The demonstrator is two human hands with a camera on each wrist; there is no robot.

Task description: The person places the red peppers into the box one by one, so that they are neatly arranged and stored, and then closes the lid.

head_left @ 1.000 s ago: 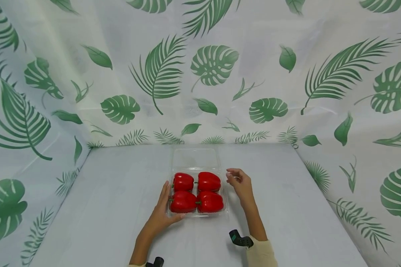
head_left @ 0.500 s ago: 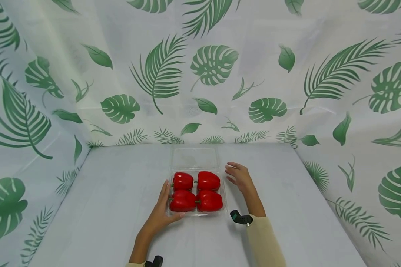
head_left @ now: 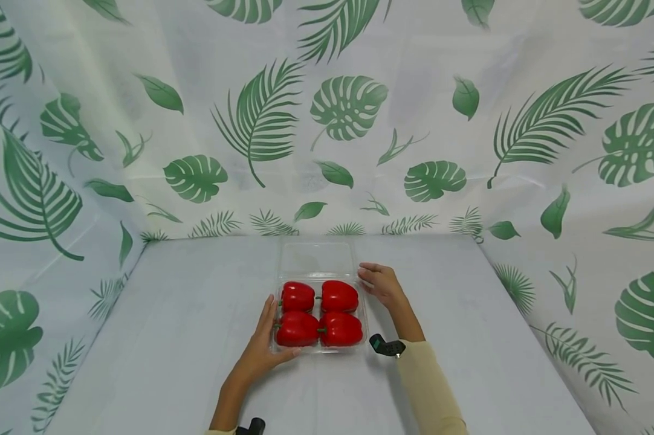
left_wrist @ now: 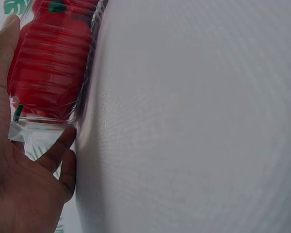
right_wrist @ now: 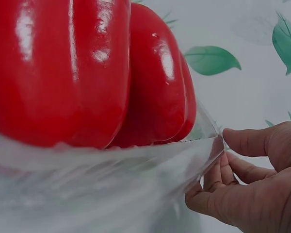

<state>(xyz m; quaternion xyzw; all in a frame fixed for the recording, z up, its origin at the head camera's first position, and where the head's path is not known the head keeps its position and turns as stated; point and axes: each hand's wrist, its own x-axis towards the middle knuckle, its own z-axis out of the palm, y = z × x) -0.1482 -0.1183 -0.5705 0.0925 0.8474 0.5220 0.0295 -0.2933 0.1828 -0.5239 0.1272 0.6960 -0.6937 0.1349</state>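
A clear plastic clamshell container [head_left: 320, 350] lies with its lid [head_left: 317, 257] folded back flat behind it. Inside sit several red bell peppers [head_left: 341, 329] with green stems. My left hand [head_left: 259, 350] rests at the container's near left corner, thumb along the front wall and fingers straight along the left side. In the left wrist view the same hand [left_wrist: 24, 179] shows its thumb raised beside the ribbed wall. At the right end of the hinge, my right hand [head_left: 382, 284] has bent fingers. The right wrist view shows its thumb [right_wrist: 245, 141] at the plastic corner, with fingertips just under it.
A white cloth covers the table [head_left: 196, 290]. Leaf-printed fabric [head_left: 327, 121] hangs at the back and both sides. A black wrist-worn device [head_left: 387, 345] sits near the right sleeve [head_left: 430, 386], and another [head_left: 253, 426] is at the left wrist.
My right hand has moved slightly away and then left, from beside the peppers to the container's hinge corner. The left hand and the peppers stay in place.
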